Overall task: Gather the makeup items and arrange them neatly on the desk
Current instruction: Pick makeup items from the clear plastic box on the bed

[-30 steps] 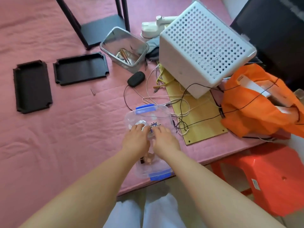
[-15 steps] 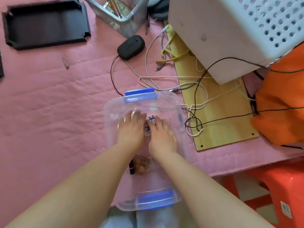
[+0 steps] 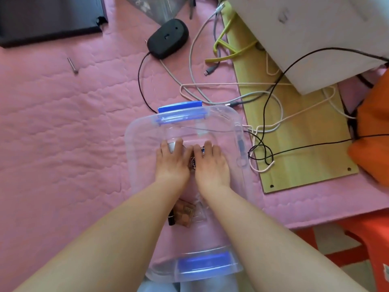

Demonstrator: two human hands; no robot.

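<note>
Head view shows both hands down inside a clear plastic bin (image 3: 134, 157) with blue latches on the pink quilted worktop (image 3: 63, 144). Left hand (image 3: 171, 163) curls its grip over a round silvery compact (image 3: 171, 146); right hand (image 3: 211, 165) curls over a small patterned item (image 3: 193, 163) between them. A brown palette (image 3: 185, 213) lies nearer the body, under the wrists.

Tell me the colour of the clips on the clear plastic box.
Blue, on both ends of the clear plastic box; clearest on the far clip, head view.
</note>
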